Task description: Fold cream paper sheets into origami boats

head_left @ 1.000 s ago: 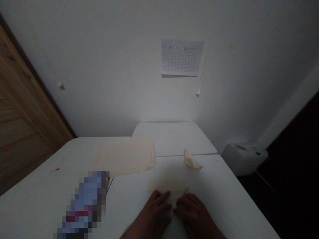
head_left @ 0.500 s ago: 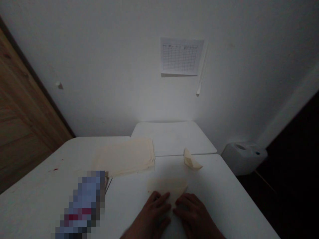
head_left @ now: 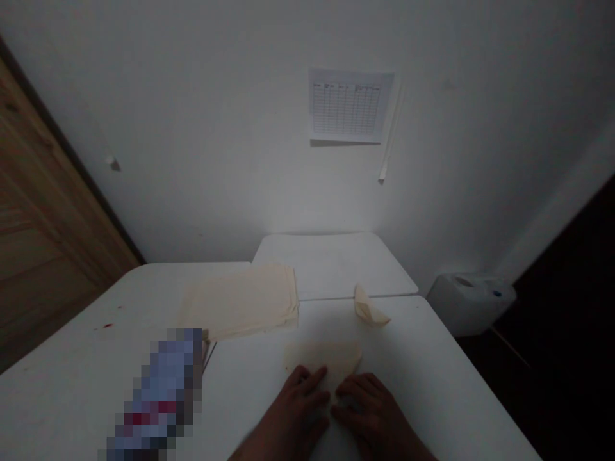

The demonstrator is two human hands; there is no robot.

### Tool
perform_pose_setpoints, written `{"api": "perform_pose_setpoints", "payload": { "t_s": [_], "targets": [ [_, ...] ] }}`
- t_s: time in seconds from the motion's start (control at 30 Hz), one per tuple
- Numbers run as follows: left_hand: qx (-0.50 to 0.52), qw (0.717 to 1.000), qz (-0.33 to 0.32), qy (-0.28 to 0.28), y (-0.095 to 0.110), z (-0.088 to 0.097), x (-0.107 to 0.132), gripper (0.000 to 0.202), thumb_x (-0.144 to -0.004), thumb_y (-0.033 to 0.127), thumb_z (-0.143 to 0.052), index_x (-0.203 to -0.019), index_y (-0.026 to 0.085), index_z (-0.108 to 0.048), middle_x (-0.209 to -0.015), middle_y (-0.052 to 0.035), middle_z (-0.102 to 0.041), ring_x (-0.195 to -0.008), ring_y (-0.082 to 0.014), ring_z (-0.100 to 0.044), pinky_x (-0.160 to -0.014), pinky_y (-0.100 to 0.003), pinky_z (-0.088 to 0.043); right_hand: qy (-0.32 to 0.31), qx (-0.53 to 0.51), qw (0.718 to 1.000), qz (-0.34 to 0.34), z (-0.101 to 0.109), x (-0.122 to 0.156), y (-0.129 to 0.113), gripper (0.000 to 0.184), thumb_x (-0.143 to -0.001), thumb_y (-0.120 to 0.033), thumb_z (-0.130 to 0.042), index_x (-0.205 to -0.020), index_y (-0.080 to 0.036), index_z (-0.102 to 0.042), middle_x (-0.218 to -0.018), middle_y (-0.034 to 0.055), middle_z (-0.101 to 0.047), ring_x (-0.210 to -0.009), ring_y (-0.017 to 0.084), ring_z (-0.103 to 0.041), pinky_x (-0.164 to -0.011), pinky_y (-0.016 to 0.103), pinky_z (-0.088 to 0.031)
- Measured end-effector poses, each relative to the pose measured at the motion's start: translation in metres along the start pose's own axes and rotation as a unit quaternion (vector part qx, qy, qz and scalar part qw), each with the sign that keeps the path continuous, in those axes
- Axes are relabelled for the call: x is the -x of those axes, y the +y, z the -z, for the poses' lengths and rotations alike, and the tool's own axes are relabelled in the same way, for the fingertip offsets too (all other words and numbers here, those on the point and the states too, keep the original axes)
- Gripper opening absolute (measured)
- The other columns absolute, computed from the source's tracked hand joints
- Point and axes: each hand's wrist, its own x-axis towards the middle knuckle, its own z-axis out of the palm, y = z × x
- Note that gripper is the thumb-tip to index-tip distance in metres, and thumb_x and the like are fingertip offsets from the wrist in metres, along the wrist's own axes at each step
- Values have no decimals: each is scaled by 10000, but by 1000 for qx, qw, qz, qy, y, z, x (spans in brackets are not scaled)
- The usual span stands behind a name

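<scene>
Looking down from the head camera, the person is resting an open left hand and an open right hand on a white table, with fingers spread and neither hand closed around anything. The fingertips are touching the near edge of a folded cream sheet, which is lying flat just ahead of the hands. A small folded cream piece is standing tilted beyond it, and a wider cream stack is lying to the left, beside a pixelated object. Farther on, a second white table is butting against the first, and a printed chart is hanging on the wall.
</scene>
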Motion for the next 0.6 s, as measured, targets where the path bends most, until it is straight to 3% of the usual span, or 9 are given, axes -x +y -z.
{"api": "perform_pose_setpoints", "payload": {
  "t_s": [0.33, 0.6],
  "targets": [
    [-50, 998, -18, -40, 3, 3, -3, 284, -789, 51, -559, -1006, 224, -617, -1465, -38, -429, -1216, -289, -449, -1009, -480, -405, 21, -15, 1000, 9, -9, 3, 5, 142, -891, -277, -593, -1023, -258, -640, -1056, 37, -622, -986, 198, -536, -897, 350, -386],
    [-77, 995, -34, -43, 1, 3, -2, 278, -802, 51, -547, -1020, 214, -609, -1445, -64, -450, -1211, -291, -453, -1007, -489, -400, 37, -14, 999, 18, -7, 1, 2, 197, -877, -199, -550, -1040, -256, -644, -1046, 48, -629, -961, 204, -542, -872, 353, -397]
  ]
}}
